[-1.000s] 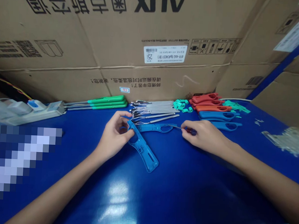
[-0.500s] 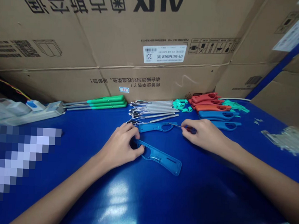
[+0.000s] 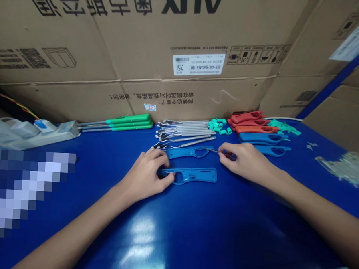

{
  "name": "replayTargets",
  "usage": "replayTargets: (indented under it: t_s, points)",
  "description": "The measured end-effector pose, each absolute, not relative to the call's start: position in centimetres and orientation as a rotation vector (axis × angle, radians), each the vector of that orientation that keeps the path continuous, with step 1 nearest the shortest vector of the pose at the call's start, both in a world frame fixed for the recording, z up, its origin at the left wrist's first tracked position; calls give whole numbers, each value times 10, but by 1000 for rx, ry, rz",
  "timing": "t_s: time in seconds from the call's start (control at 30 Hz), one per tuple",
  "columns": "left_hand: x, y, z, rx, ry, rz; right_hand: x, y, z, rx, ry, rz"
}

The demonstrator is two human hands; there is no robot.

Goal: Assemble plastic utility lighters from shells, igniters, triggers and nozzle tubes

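Observation:
My left hand (image 3: 152,171) pinches the left end of a blue handle shell (image 3: 204,175), whose hollow inner side faces up above the blue table (image 3: 222,233). Just behind it lies a second blue shell (image 3: 181,152), near the fingers of the same hand. My right hand (image 3: 241,160) is closed on a screwdriver (image 3: 230,156) with a dark red handle. The thin shaft points left, its tip at the right end of the second shell.
Metal rods with wires (image 3: 188,129) lie behind the shells, beside teal rings (image 3: 220,126). Red handles (image 3: 248,118) and blue ones are stacked at the right. Green-handled lighters (image 3: 132,122) and a power strip (image 3: 57,134) are at the left. A cardboard box (image 3: 142,48) stands behind.
The blue shell in my left hand has swung from slanting down to the right to lying nearly level. My right hand and the screwdriver have hardly moved.

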State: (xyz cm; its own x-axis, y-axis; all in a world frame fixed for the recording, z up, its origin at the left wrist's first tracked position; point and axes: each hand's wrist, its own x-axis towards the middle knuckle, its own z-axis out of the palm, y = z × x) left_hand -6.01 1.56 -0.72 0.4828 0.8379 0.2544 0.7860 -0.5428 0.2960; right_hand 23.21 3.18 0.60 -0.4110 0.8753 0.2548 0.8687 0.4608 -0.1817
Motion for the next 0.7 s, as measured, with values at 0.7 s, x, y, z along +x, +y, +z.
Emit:
replayTargets:
  t_s: [0.7]
  points:
    - [-56, 11, -10, 2470, 1382, 609, 229, 31, -2, -1326, -2434, 213]
